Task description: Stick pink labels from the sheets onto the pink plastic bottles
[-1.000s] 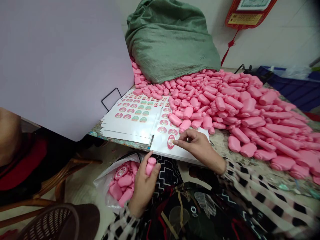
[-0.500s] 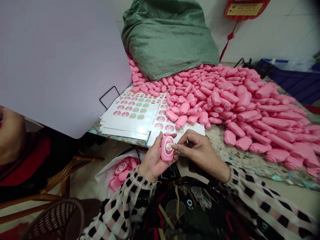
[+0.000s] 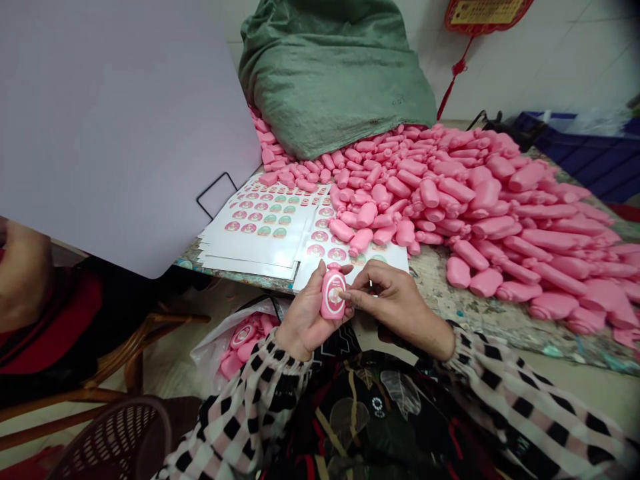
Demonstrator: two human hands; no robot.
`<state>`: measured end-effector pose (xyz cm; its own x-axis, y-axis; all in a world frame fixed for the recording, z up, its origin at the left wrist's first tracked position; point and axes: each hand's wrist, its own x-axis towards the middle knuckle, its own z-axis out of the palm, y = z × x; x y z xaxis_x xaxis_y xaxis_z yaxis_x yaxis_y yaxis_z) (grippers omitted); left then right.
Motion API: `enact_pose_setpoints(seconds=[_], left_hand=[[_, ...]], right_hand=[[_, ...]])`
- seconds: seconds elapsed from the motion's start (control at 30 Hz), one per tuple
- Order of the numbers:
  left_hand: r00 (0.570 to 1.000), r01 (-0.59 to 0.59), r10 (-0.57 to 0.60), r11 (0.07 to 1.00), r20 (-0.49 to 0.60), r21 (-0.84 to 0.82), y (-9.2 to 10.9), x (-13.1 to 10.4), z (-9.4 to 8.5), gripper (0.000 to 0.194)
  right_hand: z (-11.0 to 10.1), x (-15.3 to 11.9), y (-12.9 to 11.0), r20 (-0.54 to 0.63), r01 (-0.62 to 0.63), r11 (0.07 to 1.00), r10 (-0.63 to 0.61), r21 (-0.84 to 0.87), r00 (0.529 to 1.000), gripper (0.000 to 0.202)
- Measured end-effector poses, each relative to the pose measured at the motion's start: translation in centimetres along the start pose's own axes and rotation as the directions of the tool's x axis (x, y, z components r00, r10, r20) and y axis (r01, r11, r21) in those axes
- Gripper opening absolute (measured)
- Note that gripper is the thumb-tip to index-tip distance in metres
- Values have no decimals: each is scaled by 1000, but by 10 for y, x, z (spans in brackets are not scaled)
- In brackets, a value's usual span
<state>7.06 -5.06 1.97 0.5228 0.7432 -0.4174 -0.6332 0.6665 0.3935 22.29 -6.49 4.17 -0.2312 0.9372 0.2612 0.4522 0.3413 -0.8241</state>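
My left hand (image 3: 307,317) grips a small pink plastic bottle (image 3: 329,314) upright. My right hand (image 3: 395,303), fingers curled, thumbs its oval pink-and-white label (image 3: 333,288); can't tell if pinching.

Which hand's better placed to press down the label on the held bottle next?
Probably the right hand: its fingers reach over the oval label from the side. The left hand is busy supporting the pink bottle, label facing up.

Lettering on the bottle label (image 3: 333,293), green sack (image 3: 340,83) and red plaque (image 3: 487,15) is illegible.
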Motion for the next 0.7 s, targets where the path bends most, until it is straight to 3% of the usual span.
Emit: enact_pose_setpoints(seconds=[0.7], left_hand=[[999, -49, 48, 997, 8, 62, -2, -1, 1, 41]], right_hand=[[2, 0, 4, 28, -21, 1000, 21, 2, 999, 19]])
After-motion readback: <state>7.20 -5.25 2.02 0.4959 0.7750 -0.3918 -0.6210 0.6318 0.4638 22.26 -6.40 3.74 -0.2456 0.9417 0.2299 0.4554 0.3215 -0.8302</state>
